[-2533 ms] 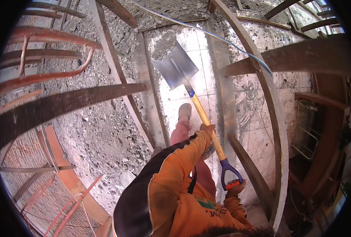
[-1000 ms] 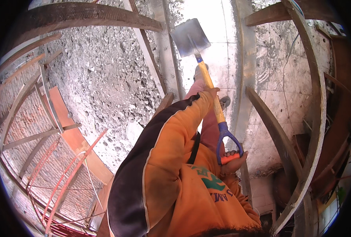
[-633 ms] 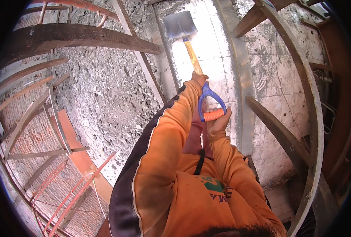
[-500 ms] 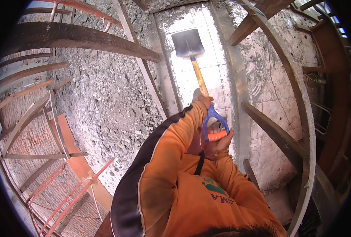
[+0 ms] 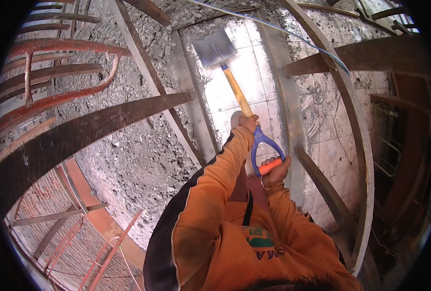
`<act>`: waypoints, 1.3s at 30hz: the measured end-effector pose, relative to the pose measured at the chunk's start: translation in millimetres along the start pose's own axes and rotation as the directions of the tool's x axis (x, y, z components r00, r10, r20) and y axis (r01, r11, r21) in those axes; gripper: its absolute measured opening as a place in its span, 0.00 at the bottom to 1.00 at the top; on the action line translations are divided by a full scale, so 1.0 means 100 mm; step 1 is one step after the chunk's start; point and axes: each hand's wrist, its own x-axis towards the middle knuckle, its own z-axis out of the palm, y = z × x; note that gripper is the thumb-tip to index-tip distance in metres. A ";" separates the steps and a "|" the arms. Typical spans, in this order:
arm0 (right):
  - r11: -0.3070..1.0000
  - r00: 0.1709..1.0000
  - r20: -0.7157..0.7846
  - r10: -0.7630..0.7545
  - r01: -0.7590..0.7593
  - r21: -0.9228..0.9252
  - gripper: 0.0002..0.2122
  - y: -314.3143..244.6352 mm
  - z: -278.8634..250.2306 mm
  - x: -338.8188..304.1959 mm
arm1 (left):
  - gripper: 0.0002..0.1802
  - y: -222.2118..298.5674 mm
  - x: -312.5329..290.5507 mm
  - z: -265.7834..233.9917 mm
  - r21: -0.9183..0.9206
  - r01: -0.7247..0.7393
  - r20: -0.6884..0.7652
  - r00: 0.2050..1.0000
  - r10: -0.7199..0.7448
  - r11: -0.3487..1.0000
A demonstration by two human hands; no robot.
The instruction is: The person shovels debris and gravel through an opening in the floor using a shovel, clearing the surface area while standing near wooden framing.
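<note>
A shovel (image 5: pixel 235 90) with a dark square blade, a wooden shaft and a blue D-handle reaches away from me over a pale tiled walkway (image 5: pixel 247 86). My left hand (image 5: pixel 247 123) is wrapped round the lower end of the wooden shaft, just above the blue socket. Behind it, my right hand (image 5: pixel 277 169) grips the orange crossbar of the D-handle. The blade lies face up near the walkway's far end, angled to the left, and looks to carry no load. Grey crumbled rubble (image 5: pixel 142 140) spreads along the walkway's left side.
Wooden beams (image 5: pixel 94 116) cross at the left, and more planks (image 5: pixel 337 121) stand along the right. A red metal frame (image 5: pixel 55 82) is at the upper left. A blue-white cable (image 5: pixel 273 29) runs across the far end. Dusty tiles (image 5: pixel 322 111) lie to the right.
The shovel blade has shifted left and slightly farther away. Both hands remain on the shovel, and the right hand with the handle has moved a little right. The surroundings have shifted in view.
</note>
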 end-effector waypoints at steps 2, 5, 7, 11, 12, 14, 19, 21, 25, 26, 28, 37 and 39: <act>1.000 0.995 -0.101 -0.007 0.004 -0.027 0.20 0.17 0.46 0.23 | 0.11 0.53 0.72 -0.07 0.021 0.080 0.048 0.996 -0.081 0.997; 0.992 0.992 -0.041 0.117 -0.116 0.039 0.19 0.43 0.68 0.36 | 0.14 0.75 1.62 -0.41 0.053 0.283 -0.131 0.953 -0.274 0.958; 0.990 0.984 -0.105 0.143 -0.142 0.014 0.19 0.50 0.55 0.55 | 0.15 0.55 1.65 -0.22 0.084 0.286 -0.146 0.951 -0.272 0.955; 0.999 0.991 -0.132 0.031 -0.025 0.044 0.20 0.46 -0.14 0.92 | 0.17 0.15 1.42 -0.11 0.193 0.254 -0.190 0.957 -0.218 0.948; 0.994 0.997 -0.052 0.054 -0.049 0.093 0.20 0.40 -0.21 0.88 | 0.17 0.03 1.38 -0.16 0.256 0.288 -0.218 0.947 -0.236 0.923; 0.998 0.987 -0.151 0.054 -0.051 0.025 0.20 0.38 -0.21 0.91 | 0.16 -0.15 1.36 -0.22 0.375 0.350 -0.266 0.928 -0.262 0.858; 0.996 0.977 -0.212 -0.025 0.005 -0.094 0.23 0.14 -0.21 1.01 | 0.08 -0.18 1.48 0.03 0.272 0.310 0.092 0.934 -0.345 0.911; 0.992 0.996 -0.094 -0.003 -0.009 -0.129 0.22 0.09 -0.37 0.94 | 0.09 -0.47 1.62 -0.37 0.180 0.255 0.039 0.963 -0.266 0.950; 0.987 0.988 -0.132 -0.075 0.055 -0.148 0.21 -0.46 -1.22 0.53 | 0.11 -1.07 0.93 -0.18 0.746 -0.104 0.263 0.954 -0.147 0.658; 0.984 0.985 -0.132 -0.113 0.092 -0.154 0.21 -0.61 -1.50 0.42 | 0.11 -1.18 0.63 -0.06 0.867 -0.499 0.499 0.867 0.019 0.005; 0.982 0.989 -0.070 -0.127 0.116 -0.151 0.22 -1.01 -2.18 0.17 | 0.11 -1.24 -0.20 0.40 0.854 -0.520 0.514 0.848 -0.129 -0.013; 0.830 0.903 0.189 -0.385 0.429 -0.358 0.20 -2.50 -4.38 -1.30 | 0.07 -2.08 -3.11 0.70 0.164 0.496 0.315 0.793 -0.522 0.852; 0.660 0.812 0.333 -0.478 0.583 -0.474 0.19 -2.66 -4.63 -1.60 | 0.09 -2.00 -3.72 0.71 -0.040 0.548 0.384 0.781 -0.493 0.836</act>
